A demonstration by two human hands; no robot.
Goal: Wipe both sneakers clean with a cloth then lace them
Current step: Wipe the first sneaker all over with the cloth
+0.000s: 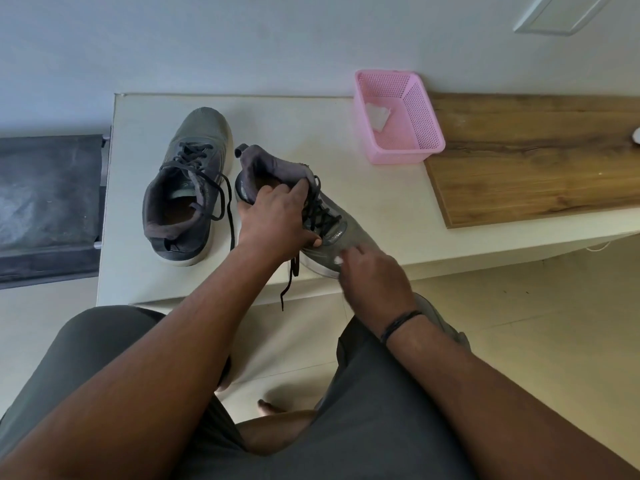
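Plainly the grey sneaker [311,216] at frame centre, tilted over the white table's [284,112] near edge, is light with a soft collar — the left hand [277,220] grips it there, fingers curled inside. The right hand [372,278] pinches a small white cloth [338,260] against the stiffer side — loose black laces [289,282] dangle.

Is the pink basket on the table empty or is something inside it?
Not empty. The pink basket stands upright on the table, and one small white crumpled piece lies on its floor; whether cloth or paper, cannot tell.
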